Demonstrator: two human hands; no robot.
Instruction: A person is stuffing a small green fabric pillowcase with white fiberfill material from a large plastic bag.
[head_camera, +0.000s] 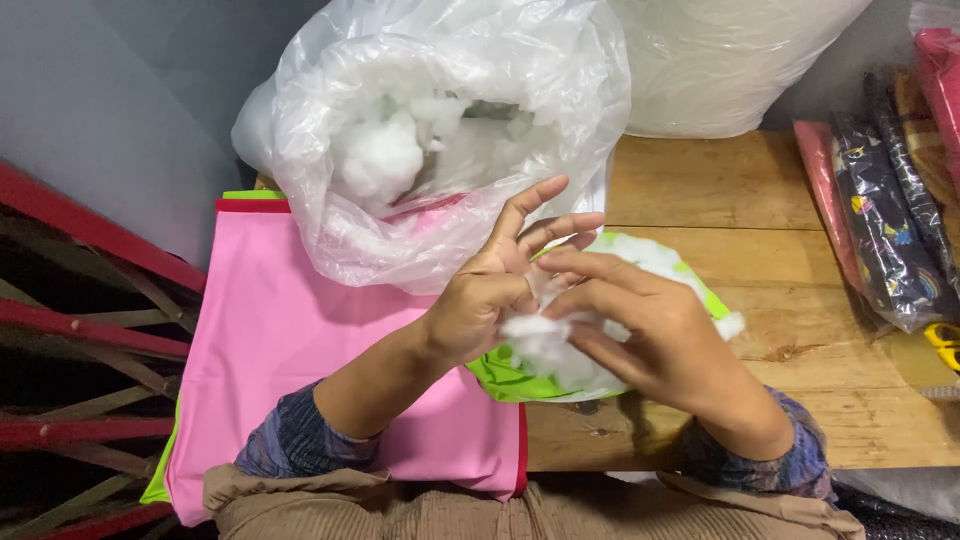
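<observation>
My left hand (490, 290) and my right hand (640, 335) meet over a lime green fabric piece (505, 378) that is packed with white fluffy stuffing (545, 345). My right hand pinches a tuft of the stuffing and presses it against the green piece. My left hand holds the green piece at its left side, with its fingers spread upward. Behind the hands stands a large clear plastic bag (440, 130), open at the top and full of more white stuffing (385, 160).
A stack of pink fabric sheets (290, 330) with red and green edges lies at the left on the wooden table (800, 300). Patterned dark and pink fabrics in plastic wraps (890, 220) lie at the right. Another filled plastic bag (720, 60) stands behind. Red metal bars (90, 330) are at the far left.
</observation>
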